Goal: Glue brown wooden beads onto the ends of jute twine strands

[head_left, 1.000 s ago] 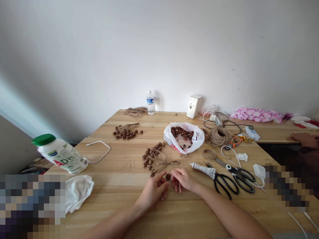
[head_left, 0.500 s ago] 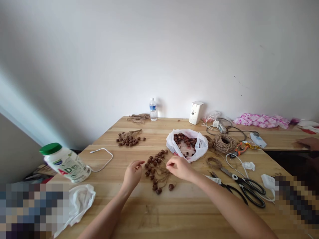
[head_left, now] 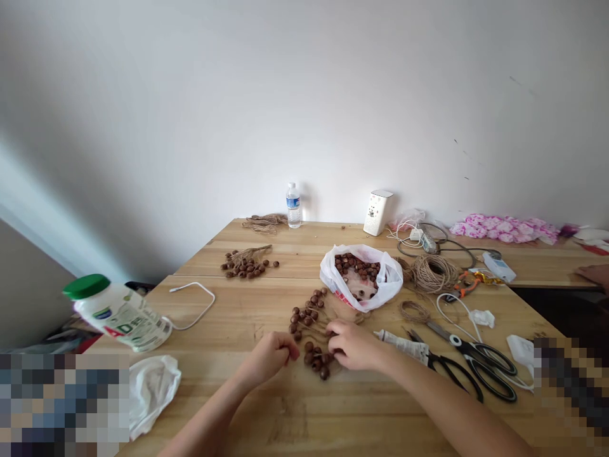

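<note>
Brown round beads (head_left: 301, 317) on thin twine strands lie in a bunch at the centre of the wooden table (head_left: 257, 406). My right hand (head_left: 349, 343) is closed over the twine at the right of the bunch; what its fingers pinch is hidden. My left hand (head_left: 273, 357) is just left of the nearest beads, its fingers curled together, and anything in them is too small to make out. Behind my right hand, an open white plastic bag (head_left: 392, 285) holds loose brown beads. A second bunch of beads on twine (head_left: 243, 266) lies farther back on the left.
Scissors (head_left: 490, 371), a white tube (head_left: 404, 346) and a twine roll (head_left: 432, 274) lie on the right. A green-capped bottle (head_left: 126, 314) and white cable (head_left: 209, 304) are left. At the back stand a water bottle (head_left: 294, 206) and white box (head_left: 378, 212). Another person's hand (head_left: 594, 274) rests far right.
My left hand has moved right and nearer, beside the closest beads. My right hand has come slightly nearer. The front beads have gathered into a tighter cluster. The view has shifted a little.
</note>
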A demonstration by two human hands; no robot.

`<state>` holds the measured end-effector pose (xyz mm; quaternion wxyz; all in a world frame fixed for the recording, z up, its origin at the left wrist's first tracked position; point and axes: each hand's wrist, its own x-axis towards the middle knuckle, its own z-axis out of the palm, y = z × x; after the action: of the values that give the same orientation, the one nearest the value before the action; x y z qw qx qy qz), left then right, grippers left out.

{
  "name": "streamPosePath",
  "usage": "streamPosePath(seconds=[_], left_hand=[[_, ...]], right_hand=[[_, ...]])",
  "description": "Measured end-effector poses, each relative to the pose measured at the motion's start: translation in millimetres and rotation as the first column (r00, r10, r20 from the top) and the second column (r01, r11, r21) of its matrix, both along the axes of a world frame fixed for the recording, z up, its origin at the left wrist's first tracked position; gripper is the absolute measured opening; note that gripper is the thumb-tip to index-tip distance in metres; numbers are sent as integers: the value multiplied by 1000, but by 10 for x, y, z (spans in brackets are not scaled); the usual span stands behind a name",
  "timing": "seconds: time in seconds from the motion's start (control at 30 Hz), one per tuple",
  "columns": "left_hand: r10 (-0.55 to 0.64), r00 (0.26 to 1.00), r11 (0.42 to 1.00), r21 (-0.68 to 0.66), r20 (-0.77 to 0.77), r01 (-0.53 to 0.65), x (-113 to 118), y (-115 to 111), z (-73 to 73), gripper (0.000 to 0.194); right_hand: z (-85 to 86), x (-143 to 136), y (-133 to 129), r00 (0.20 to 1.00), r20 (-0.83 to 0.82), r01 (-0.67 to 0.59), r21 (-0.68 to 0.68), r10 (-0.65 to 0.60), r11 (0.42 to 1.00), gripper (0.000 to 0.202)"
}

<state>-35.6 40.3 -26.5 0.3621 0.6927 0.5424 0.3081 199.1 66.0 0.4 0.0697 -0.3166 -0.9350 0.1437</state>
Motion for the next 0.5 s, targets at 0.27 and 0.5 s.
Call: streamPosePath(seconds=[0.27,0.5], left_hand=[[106,993,963,255,-60,-88,47,81,-122,41],[-64,959,905,389,-275,172,90,31,-125,48]], right_hand=[[-37,125,161,987,-98,132,84,-123,988,29],[-6,-209,-168,979,-171,133,96,-115,986,22]])
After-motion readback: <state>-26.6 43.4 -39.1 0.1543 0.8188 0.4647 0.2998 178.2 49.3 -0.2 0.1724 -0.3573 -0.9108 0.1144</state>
